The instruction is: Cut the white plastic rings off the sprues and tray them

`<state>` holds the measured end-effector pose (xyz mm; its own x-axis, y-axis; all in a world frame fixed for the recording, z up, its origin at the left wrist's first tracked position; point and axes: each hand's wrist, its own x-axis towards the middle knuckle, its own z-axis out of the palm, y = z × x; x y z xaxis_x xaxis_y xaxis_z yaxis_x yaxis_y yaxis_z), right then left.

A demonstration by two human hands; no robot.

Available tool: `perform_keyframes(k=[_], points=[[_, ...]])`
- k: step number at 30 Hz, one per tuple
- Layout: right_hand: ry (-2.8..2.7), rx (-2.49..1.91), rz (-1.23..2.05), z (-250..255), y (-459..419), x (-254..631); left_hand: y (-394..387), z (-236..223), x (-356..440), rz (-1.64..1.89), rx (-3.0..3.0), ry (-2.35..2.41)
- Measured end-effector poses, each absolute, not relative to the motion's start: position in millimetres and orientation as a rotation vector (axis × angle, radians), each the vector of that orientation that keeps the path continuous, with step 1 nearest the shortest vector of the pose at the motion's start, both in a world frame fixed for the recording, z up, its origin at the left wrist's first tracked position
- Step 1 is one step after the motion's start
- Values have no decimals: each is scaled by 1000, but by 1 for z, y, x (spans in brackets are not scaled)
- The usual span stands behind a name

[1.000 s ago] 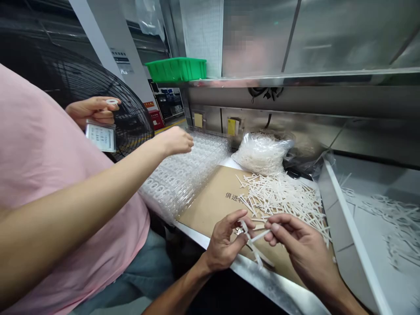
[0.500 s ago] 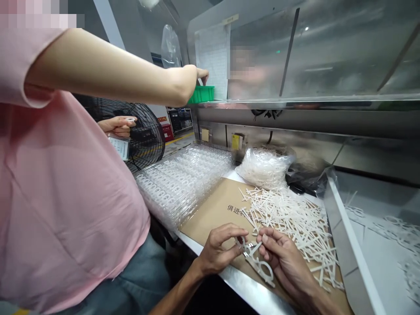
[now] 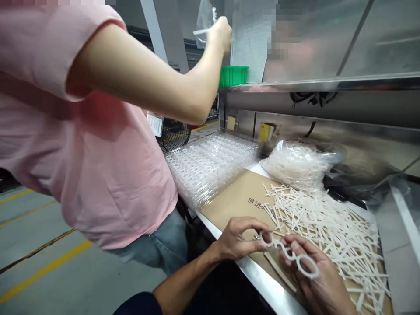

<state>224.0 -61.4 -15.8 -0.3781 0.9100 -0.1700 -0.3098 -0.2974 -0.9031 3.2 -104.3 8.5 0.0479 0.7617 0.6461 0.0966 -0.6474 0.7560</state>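
Note:
A white plastic piece (image 3: 298, 264) with a ring at each end and a wavy middle is held between my two hands. My left hand (image 3: 241, 238) pinches the ring at its left end between thumb and fingers. My right hand (image 3: 323, 278) is closed on the middle, with the other ring lying over its fingers. Below them a pale, narrow strip (image 3: 278, 271) rests near the table edge. Just beyond my right hand spreads a loose heap of thin white plastic sticks (image 3: 323, 223) on brown cardboard (image 3: 226, 199).
Clear trays (image 3: 213, 159) of white ringed parts are stacked at left. Behind the heap sits a plastic bag (image 3: 298, 164) of white pieces. A co-worker in a pink shirt (image 3: 111, 175) stands close on the left, one arm raised near a green bin (image 3: 234, 75) on the shelf.
My view has swung left. The ringed piece has turned flatter toward me, and my right fingers now grip its middle. The co-worker's hand has risen from the green bin, with white pieces beside it.

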Motion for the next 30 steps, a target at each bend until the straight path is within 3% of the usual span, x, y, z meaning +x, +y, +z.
perform_keyframes(k=[11, 16, 22, 30], points=[[-1512, -1004, 1393, -8, -68, 224, -100, -7, 20, 1565, 1308, 873], [-1562, -1025, 1445, -22, -69, 226, -94, -19, 28, 1597, 1172, 792], [-1565, -1139, 1443, -27, -72, 228, -94, -28, 24, 1559, 1156, 844], [-1590, -1214, 1203, -14, -71, 231, -92, -31, 19, 1615, 1407, 1023]])
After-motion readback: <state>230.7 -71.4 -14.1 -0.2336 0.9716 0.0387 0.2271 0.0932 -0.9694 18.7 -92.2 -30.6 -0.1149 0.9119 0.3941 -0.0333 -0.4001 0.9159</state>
